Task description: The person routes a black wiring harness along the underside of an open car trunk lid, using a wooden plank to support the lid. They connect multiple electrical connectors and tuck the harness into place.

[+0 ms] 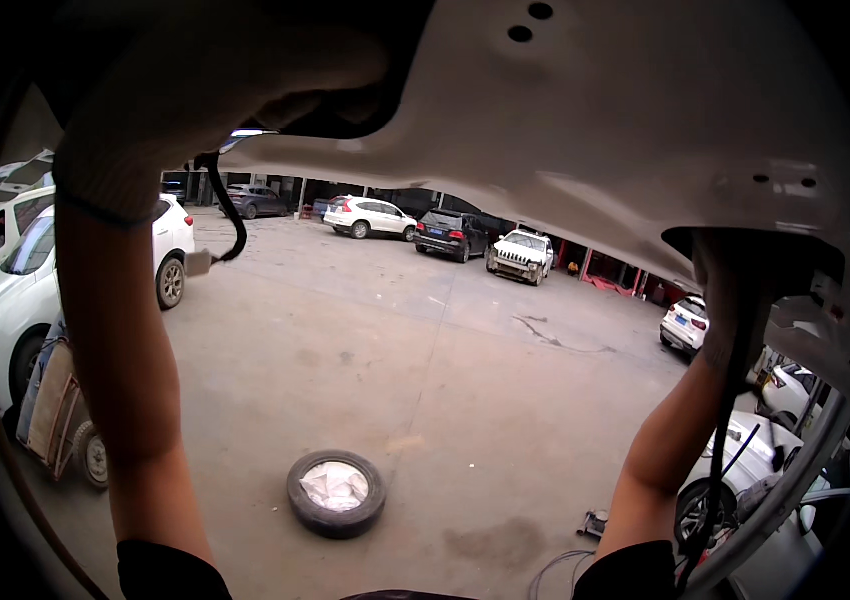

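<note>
Overhead spans the pale underside of a raised car panel [565, 110], pierced by holes and larger cut-outs. My left hand [235, 85], in a light knitted glove, reaches up into the dark opening at the upper left. Its fingers look bent and close together; shadow hides what is in them. Below that wrist hangs a black cable [230, 205] ending in a pale connector [198, 263]. My right hand [720, 275] is raised into the cut-out on the right, its fingers hidden behind the panel. A dark strip [730, 430] hangs beside my right forearm.
On the concrete floor lies a tire [335, 493] with white material inside. A white car [30, 250] and a small wheeled cart [60, 410] stand at left. Several cars, including a white SUV [370, 215], line the back. Another white car [745, 455] and hoses [555, 570] are at right.
</note>
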Action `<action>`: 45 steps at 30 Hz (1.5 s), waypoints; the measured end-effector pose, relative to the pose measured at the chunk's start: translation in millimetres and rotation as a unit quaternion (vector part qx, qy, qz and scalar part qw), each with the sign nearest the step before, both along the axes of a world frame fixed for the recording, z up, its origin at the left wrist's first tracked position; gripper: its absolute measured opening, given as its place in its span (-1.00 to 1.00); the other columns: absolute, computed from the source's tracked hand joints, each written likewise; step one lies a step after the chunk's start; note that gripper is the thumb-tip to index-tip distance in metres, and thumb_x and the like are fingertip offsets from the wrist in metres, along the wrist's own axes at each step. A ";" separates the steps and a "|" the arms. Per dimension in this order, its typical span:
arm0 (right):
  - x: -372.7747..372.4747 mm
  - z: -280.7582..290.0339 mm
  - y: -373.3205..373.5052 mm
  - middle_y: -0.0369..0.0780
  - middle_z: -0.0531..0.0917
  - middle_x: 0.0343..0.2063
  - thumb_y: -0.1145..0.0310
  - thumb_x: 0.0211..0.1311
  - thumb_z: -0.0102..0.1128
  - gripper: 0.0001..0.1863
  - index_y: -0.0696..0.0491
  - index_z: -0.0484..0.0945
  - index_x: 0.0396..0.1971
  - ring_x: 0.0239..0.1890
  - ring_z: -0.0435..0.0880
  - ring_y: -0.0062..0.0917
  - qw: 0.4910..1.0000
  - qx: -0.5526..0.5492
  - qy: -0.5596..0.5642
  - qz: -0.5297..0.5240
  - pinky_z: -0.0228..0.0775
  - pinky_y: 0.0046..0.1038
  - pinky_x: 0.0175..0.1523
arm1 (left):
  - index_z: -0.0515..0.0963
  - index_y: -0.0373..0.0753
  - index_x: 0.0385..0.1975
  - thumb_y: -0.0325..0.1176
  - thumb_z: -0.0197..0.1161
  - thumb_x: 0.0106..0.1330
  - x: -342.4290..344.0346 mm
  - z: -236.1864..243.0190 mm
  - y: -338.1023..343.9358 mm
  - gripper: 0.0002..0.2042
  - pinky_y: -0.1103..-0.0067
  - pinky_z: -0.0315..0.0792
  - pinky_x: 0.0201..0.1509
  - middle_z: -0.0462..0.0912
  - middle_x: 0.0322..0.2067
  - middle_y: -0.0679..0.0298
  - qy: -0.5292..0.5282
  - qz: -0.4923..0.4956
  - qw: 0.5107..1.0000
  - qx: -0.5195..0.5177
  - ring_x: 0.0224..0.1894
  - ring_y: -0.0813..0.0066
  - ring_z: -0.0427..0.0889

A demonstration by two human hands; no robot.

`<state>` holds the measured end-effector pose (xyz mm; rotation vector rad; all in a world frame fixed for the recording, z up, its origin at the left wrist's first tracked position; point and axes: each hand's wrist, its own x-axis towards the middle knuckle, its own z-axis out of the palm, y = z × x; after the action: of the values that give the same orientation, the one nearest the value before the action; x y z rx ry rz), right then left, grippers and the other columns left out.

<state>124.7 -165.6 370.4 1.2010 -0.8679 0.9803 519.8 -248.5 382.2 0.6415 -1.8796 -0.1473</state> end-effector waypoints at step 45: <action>9.6 -22.6 -6.2 -0.11 0.64 0.00 0.42 0.40 0.13 -0.64 0.10 0.52 0.16 0.00 0.64 -0.26 0.984 -0.095 -0.013 -0.152 0.46 -0.18 0.14 | 0.36 -0.55 0.25 -0.41 -0.17 0.56 29.3 -143.9 -144.8 -0.60 0.70 0.03 -0.52 0.25 -0.51 0.36 0.405 -0.383 0.810 -0.181 -0.58 0.64 0.04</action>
<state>134.3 -171.7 347.9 0.8662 -0.9251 0.8098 549.2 -393.3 238.3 -0.4490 -1.1569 -0.4840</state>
